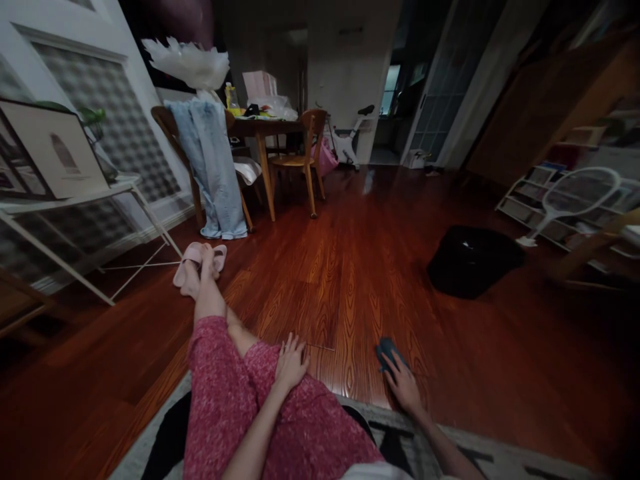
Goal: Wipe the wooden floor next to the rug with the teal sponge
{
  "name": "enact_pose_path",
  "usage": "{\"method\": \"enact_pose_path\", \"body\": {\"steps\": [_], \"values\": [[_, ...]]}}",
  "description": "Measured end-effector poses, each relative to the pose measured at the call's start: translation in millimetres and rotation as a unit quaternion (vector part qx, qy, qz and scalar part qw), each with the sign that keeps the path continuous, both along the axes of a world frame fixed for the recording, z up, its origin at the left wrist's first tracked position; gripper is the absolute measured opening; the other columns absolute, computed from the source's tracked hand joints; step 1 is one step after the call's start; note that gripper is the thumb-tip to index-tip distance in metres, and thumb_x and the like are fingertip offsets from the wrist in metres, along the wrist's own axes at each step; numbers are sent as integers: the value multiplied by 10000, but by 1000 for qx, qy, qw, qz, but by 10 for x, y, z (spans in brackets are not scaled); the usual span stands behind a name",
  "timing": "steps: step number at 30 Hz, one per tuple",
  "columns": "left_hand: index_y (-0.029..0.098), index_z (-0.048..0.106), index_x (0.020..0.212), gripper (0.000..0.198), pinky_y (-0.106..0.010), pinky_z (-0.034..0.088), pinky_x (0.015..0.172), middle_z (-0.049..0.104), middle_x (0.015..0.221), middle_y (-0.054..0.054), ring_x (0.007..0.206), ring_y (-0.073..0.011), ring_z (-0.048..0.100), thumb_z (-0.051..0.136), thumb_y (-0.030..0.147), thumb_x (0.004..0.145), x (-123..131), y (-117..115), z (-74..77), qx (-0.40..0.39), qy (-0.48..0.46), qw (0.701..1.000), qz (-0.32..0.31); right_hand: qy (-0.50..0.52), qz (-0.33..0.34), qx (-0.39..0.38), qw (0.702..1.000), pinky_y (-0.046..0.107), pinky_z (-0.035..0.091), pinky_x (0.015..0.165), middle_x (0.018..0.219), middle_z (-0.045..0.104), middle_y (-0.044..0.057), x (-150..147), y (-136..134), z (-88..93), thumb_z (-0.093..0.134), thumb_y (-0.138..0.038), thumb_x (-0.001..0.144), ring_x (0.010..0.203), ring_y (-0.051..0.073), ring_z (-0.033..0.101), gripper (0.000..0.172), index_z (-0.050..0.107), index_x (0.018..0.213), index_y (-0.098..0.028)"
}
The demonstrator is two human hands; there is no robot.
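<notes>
My left hand (291, 363) lies on my knee over the pink-red patterned trousers (225, 393), its fingers stretched out and nothing in it. On the right, my right hand (404, 385) is down at the wooden floor (345, 300) with a small dark grey-blue cloth (387, 353) under its fingers. The cloth looks bunched and sticks out ahead of the fingertips. The fingers reach over the cloth; their tips are partly blurred, and the palm side is hidden.
My legs stretch forward to pink slippers (190, 260). A black bin (475, 260) stands on the floor to the right, near a white racket (580, 193) and shelf. Ahead are a chair with jeans (210, 167) and a table (260, 127). A white side table (75, 200) stands left.
</notes>
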State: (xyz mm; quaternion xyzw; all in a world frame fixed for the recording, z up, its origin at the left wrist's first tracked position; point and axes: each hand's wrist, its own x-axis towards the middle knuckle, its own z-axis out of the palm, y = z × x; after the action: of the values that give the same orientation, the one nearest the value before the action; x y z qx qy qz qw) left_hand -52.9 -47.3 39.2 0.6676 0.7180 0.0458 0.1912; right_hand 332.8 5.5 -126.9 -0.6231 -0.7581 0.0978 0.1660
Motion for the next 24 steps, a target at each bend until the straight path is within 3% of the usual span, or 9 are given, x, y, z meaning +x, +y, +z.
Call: {"method": "enact_pose_path", "body": {"steps": [2, 4, 7, 9, 11, 14, 18, 21, 24], "values": [[178, 529, 1431, 558, -452, 173, 1258, 344, 1623, -76, 1547, -238, 145, 389, 394, 936, 0, -1, 7, 0, -4, 1000, 1, 6, -120, 14, 993, 529, 408, 1091, 1526, 471, 87, 288, -98, -74, 300, -418, 940, 1394, 275, 453, 538, 550, 1404, -307], [177, 541, 1420, 551, -454, 172, 1257, 345, 1621, -82, 1546, -241, 149, 392, 394, 936, 0, -3, 12, -2, -6, 1000, -1, 20, -235, 33, 971, 580, 390, 1082, 1530, 450, 134, 350, -175, -135, 260, -433, 937, 1418, 314, 416, 579, 521, 1429, -273], [194, 532, 1429, 552, -466, 179, 1253, 334, 1626, -75, 1546, -236, 147, 388, 401, 938, -3, -8, 13, 0, -4, 1000, 0, 46, -350, 58, 934, 646, 345, 1074, 1568, 376, 199, 30, -185, -192, 232, -439, 940, 1460, 365, 334, 626, 430, 1499, -238], [207, 517, 1444, 557, -467, 180, 1252, 330, 1628, -63, 1547, -229, 143, 386, 404, 940, -6, -10, 11, 3, -3, 1000, 1, 54, -350, 57, 933, 674, 315, 1076, 1589, 335, 212, -366, -131, -198, 227, -432, 945, 1480, 379, 289, 636, 386, 1527, -231], [214, 501, 1458, 564, -468, 177, 1253, 324, 1631, -55, 1549, -226, 133, 383, 408, 942, -10, -11, 8, 3, -3, 1000, 2, 51, -275, 41, 959, 671, 291, 1098, 1603, 324, 191, -814, -68, -182, 234, -416, 952, 1492, 362, 270, 624, 376, 1534, -240], [211, 485, 1472, 572, -468, 171, 1257, 307, 1639, -52, 1551, -233, 122, 375, 406, 946, -12, -9, 1, 4, -3, 1000, 2, 25, -93, 1, 995, 618, 257, 1153, 1620, 334, 109, -1477, -18, -139, 286, -379, 961, 1504, 304, 269, 582, 395, 1526, -292], [213, 500, 1458, 563, -463, 179, 1256, 307, 1640, -48, 1550, -233, 132, 373, 402, 943, -10, -1, -30, 11, -6, 1000, 5, -10, 125, -49, 991, 551, 259, 1185, 1625, 347, 66, -2149, -22, -47, 416, -285, 922, 1500, 263, 291, 584, 436, 1504, -326], [209, 506, 1452, 566, -457, 169, 1259, 301, 1643, -49, 1550, -227, 127, 398, 389, 927, -9, 6, -58, 12, -9, 1000, 5, -14, 224, -64, 972, 520, 265, 1193, 1629, 334, 90, -2307, 13, 71, 458, -242, 898, 1494, 254, 306, 606, 450, 1501, -300], [207, 507, 1449, 562, -460, 167, 1259, 303, 1642, -56, 1550, -229, 128, 402, 385, 926, -5, 5, -56, 12, -6, 1000, 5, -15, 290, -71, 954, 488, 257, 1203, 1639, 316, 68, -2097, 108, 211, 466, -271, 914, 1499, 232, 292, 593, 442, 1504, -316]]}}
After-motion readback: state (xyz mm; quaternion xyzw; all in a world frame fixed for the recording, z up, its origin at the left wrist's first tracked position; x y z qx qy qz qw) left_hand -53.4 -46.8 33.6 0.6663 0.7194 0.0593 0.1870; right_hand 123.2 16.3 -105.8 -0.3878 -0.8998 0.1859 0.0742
